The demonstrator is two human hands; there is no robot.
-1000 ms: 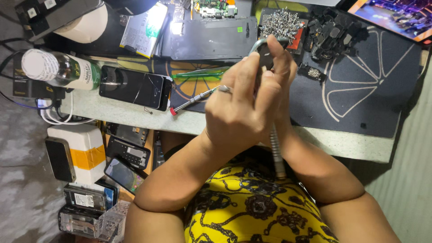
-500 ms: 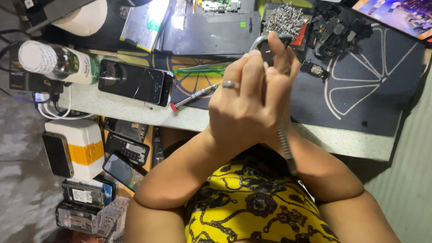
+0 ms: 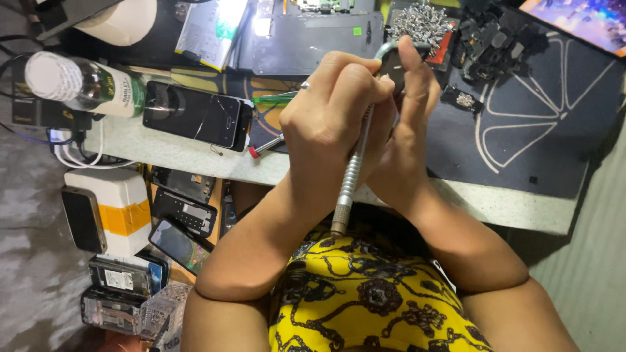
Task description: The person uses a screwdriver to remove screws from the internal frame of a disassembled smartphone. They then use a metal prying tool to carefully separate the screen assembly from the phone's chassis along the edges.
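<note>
Left hand (image 3: 332, 124) wraps a silver screwdriver (image 3: 351, 176), shaft pointing to 6 o'clock. Right hand (image 3: 404, 130) pinches a small dark part (image 3: 393, 65) at frame centre-top. At 9 o'clock: cracked black phone (image 3: 195, 116); beyond it, clear bottle (image 3: 81, 85), white cap, green label, lying flat. At 12 o'clock: tray of metal screws (image 3: 420, 23).

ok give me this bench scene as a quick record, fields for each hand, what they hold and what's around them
left hand: left hand closed around a silver metal tool, its handle pointing down toward the body
right hand: right hand raised beside the left, fingers upright against a small dark device
surface: dark work mat with pale line pattern, on a light table
near left hand: black phone with cracked screen, red-tipped tool
far edge: pile of small metal screws, clear bottle with white cap
below table: stacked phones
</note>
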